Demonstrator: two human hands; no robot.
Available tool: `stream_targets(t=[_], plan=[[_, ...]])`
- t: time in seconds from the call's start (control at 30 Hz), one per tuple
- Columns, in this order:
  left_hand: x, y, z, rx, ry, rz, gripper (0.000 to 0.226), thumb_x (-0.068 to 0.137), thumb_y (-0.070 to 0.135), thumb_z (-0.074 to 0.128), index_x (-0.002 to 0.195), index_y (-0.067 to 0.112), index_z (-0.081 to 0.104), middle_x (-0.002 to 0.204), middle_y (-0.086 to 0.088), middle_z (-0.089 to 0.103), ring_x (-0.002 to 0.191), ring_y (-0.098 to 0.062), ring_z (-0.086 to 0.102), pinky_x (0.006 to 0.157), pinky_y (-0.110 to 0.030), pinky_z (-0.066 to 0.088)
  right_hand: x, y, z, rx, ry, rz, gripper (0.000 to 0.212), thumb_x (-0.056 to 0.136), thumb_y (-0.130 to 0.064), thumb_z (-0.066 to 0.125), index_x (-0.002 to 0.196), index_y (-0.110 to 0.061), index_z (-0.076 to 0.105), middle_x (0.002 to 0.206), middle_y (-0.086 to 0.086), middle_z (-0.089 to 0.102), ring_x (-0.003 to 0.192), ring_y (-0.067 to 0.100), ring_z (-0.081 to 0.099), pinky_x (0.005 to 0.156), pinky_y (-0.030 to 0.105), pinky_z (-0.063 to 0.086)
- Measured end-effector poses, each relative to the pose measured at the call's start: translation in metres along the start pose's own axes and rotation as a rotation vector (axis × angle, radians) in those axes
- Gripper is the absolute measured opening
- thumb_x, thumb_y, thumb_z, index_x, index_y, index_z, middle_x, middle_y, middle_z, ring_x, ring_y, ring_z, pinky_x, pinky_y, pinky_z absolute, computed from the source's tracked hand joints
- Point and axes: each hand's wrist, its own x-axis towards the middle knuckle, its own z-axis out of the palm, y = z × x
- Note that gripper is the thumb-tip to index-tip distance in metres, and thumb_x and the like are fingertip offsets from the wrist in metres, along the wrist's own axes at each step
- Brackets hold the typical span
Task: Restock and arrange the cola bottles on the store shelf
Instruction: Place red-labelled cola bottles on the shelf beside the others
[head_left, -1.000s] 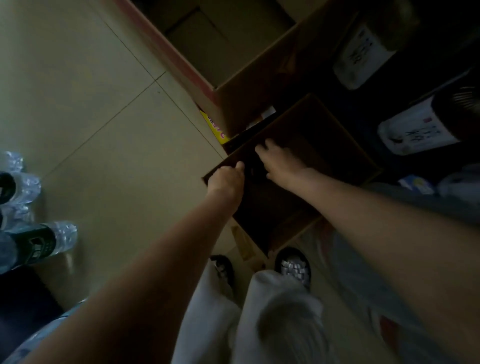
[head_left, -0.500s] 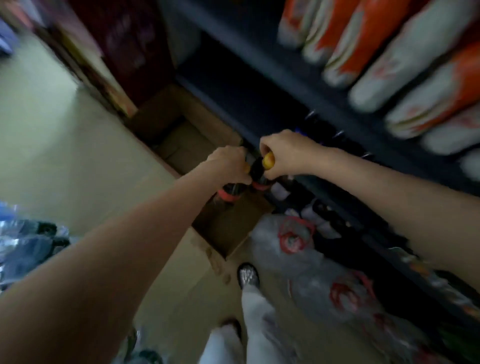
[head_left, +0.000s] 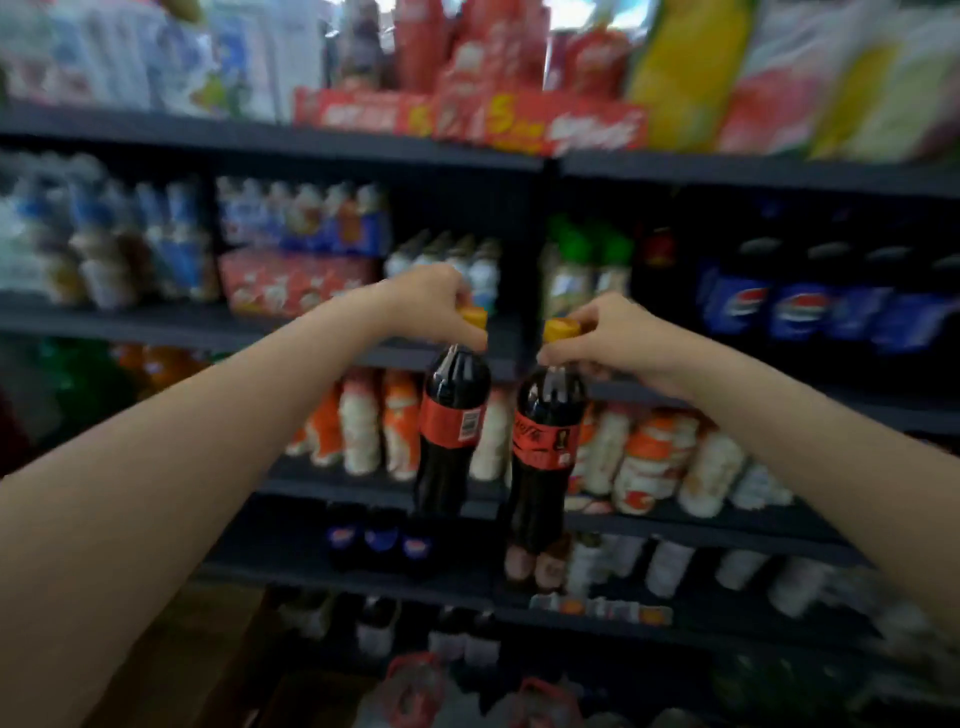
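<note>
The left hand (head_left: 434, 306) pinches the yellow cap of the left cola bottle (head_left: 451, 431), fingers curled tight around the neck. The right hand (head_left: 613, 338) holds the right cola bottle (head_left: 545, 457) the same way. Both bottles hang upright at frame centre, just beside each other, with a narrow gap at label height.

Procedure, as judged: carry each bottle by the neck without swinging it, keep the two bodies apart, and set the base flat on the shelf board before the fingers release. A neck hold gives little control of the base; support from below may be needed at placement.

Clearances: a dark vertical shelf divider (head_left: 537, 249) stands directly behind the bottles at 12 o'clock. At 2 o'clock, the blue-label cola bottles (head_left: 795, 306) fill their bay. An apparently open dark slot lies at 12 o'clock, left of the divider. The shelf edge (head_left: 260, 137) above limits lift height. Motion blur prevents confirming slot depth.
</note>
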Motion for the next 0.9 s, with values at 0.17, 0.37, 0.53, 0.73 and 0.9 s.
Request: stream_targets(t=[0.17, 0.37, 0.53, 0.73, 0.9], plan=[[0.032, 0.131, -0.011, -0.153, 0.028, 0.202, 0.031, 0.079, 0.036, 0.069, 0.089, 0.007, 0.063, 0.068, -0.003, 0.054, 0.062, -0.016, 0.051, 0.053, -0.021, 0.039, -0.058, 0.05, -0.106, -0.042, 0.456, 0.007, 0.033, 0.077, -0.032, 0.074, 0.066, -0.007, 0.055, 0.055, 0.002, 0.043, 0.051, 0.012, 0.041, 0.052, 0.028, 0.029], [0.086, 0.277, 0.026, -0.244, 0.046, 0.356, 0.035, 0.081, 0.039, 0.066, 0.1, 0.011, 0.054, 0.083, 0.001, 0.054, 0.077, -0.015, 0.051, 0.059, -0.025, 0.04, -0.098, 0.131, -0.209, -0.077, 0.64, 0.012, 0.037, 0.08, -0.034, 0.071, 0.068, -0.005, 0.052, 0.06, 0.007, 0.049, 0.054, 0.016, 0.049, 0.055, 0.027, 0.035], [0.126, 0.367, 0.053, -0.376, 0.075, 0.302, 0.03, 0.086, 0.033, 0.062, 0.102, 0.013, 0.047, 0.09, -0.001, 0.05, 0.078, -0.016, 0.05, 0.061, -0.026, 0.039, -0.126, 0.208, -0.294, -0.11, 0.602, 0.089, 0.022, 0.086, -0.029, 0.067, 0.078, -0.01, 0.058, 0.052, 0.002, 0.055, 0.028, 0.003, 0.048, 0.032, 0.017, 0.036], [0.145, 0.403, 0.08, -0.539, 0.219, 0.166, 0.032, 0.087, 0.029, 0.062, 0.109, 0.01, 0.048, 0.089, -0.001, 0.051, 0.078, -0.014, 0.049, 0.057, -0.023, 0.038, -0.128, 0.247, -0.338, -0.248, 0.591, -0.055, 0.019, 0.085, -0.026, 0.067, 0.082, -0.01, 0.057, 0.056, 0.002, 0.059, 0.032, 0.002, 0.053, 0.032, 0.013, 0.039], [0.143, 0.386, 0.078, -0.474, 0.344, 0.127, 0.027, 0.09, 0.027, 0.057, 0.106, 0.007, 0.05, 0.086, -0.003, 0.051, 0.081, -0.018, 0.05, 0.055, -0.022, 0.036, -0.114, 0.239, -0.331, -0.103, 0.478, -0.184, 0.015, 0.086, -0.021, 0.066, 0.086, -0.008, 0.058, 0.056, 0.005, 0.061, 0.033, 0.005, 0.055, 0.034, 0.017, 0.044]])
